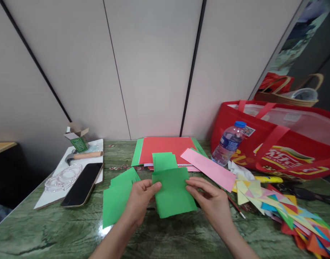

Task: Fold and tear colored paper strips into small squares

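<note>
Between my two hands is a square of green paper (173,194), held up above the table and slightly tilted; its lower edge looks doubled, but I cannot tell how many layers there are. My left hand (142,199) pinches its left edge with thumb and fingers. At the right edge, my right hand (208,196) grips it between thumb and fingertips. More green sheets (117,201) lie in a loose pile left of my left hand. Behind the held square, another green piece (164,161) rests against a stack of red paper (165,149).
A pink strip (209,167) lies right of the stack, near a water bottle (230,144) and a red bag (278,144). Colourful folded paper (294,216) spreads at right. On the left are a phone (84,185), a hammer (86,155), beads (63,178) and a small box (77,138).
</note>
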The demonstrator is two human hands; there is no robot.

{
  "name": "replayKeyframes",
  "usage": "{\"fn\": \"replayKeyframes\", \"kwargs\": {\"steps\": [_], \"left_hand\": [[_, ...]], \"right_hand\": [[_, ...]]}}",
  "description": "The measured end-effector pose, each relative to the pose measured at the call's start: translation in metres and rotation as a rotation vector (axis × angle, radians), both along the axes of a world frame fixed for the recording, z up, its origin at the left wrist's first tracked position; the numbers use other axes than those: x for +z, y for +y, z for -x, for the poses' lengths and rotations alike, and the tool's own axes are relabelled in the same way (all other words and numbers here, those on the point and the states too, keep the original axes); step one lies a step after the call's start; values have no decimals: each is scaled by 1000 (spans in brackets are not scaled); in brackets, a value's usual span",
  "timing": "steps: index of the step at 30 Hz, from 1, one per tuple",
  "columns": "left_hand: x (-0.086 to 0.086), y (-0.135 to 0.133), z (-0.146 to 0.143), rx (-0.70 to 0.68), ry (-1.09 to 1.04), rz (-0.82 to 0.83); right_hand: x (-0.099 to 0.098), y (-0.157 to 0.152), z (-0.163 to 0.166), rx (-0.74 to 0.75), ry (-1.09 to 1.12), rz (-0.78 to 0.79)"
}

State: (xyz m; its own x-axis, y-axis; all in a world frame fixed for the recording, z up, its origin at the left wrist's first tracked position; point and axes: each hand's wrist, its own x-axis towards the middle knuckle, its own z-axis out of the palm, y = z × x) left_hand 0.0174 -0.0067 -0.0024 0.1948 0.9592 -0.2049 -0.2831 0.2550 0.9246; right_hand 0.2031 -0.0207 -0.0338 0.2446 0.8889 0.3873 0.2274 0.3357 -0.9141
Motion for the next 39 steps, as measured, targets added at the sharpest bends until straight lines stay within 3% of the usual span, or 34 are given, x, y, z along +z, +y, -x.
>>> {"fn": "replayKeyframes", "kwargs": {"steps": [9,19,32,39], "left_hand": [[7,0,2,-12,25,-15],[6,0,1,184,78,-102],[7,1,1,194,40,-106],[2,1,1,302,47,-154]], "right_hand": [[2,-1,2,-6,-1,-14],[1,-1,3,3,-6,-16],[-1,0,4,-21,21,-40],[0,-1,7,19,20,-22]]}}
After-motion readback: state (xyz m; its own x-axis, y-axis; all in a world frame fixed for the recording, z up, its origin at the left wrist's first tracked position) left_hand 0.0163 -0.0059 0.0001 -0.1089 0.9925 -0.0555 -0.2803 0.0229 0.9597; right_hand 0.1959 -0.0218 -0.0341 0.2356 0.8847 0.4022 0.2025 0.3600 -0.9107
